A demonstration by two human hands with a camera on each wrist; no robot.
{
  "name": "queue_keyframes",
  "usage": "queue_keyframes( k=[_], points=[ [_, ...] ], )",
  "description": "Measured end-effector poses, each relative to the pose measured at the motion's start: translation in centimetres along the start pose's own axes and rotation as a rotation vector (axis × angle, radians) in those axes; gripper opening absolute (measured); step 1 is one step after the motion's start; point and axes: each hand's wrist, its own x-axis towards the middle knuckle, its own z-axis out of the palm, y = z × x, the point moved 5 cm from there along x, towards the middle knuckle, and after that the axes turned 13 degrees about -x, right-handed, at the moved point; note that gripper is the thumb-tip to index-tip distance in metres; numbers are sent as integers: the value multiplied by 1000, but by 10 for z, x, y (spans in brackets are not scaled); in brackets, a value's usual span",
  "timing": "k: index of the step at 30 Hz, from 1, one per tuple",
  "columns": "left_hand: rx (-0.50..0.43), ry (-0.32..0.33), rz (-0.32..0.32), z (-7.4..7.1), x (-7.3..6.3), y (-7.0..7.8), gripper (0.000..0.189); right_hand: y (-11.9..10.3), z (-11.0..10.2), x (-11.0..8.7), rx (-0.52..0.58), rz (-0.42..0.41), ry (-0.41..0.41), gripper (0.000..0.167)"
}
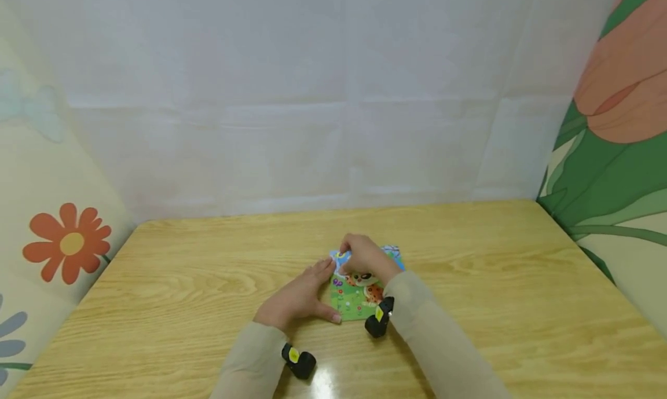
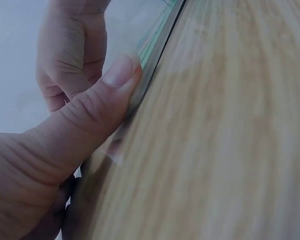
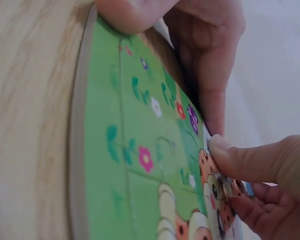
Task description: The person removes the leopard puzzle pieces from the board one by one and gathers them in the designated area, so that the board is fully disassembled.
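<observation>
A flat jigsaw puzzle board (image 1: 350, 310) lies on the table, printed with a spotted cartoon animal, flowers and green grass under blue sky. My left hand (image 1: 299, 297) rests along its left side, fingers stretched out, with the thumb against the near-left corner. In the left wrist view that thumb (image 2: 97, 97) presses the board's edge. Over the upper left of the picture, my right hand (image 1: 367, 259) bends its thumb and fingers down to the surface. The right wrist view shows them pinching at a puzzle piece (image 3: 225, 187) by the animal's face; the fingers partly hide it.
The wood-grain table (image 1: 182, 295) extends on all sides of the board. A white cloth (image 1: 333, 109) hangs behind it. Walls with painted flowers (image 1: 72, 244) stand at left and right. Black wrist cameras (image 1: 299, 362) sit on both sleeves.
</observation>
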Motion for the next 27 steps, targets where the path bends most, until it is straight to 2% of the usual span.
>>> queue_keyframes(
  k=[5, 13, 18, 22, 27],
  points=[
    [0, 0, -7, 1, 1, -1, 111, 10, 1, -1, 134, 16, 105, 32],
    [-10, 2, -12, 1, 0, -1, 112, 22, 1, -6, 329, 56, 200, 16],
    [-11, -6, -22, 1, 0, -1, 113, 24, -4, -9, 467, 107, 222, 15],
    [0, -2, -19, 1, 0, -1, 113, 23, -14, -12, 507, 127, 240, 15],
    [3, 5, -18, -1, 0, -1, 113, 30, -24, -15, 550, 160, 209, 14]
  ],
)
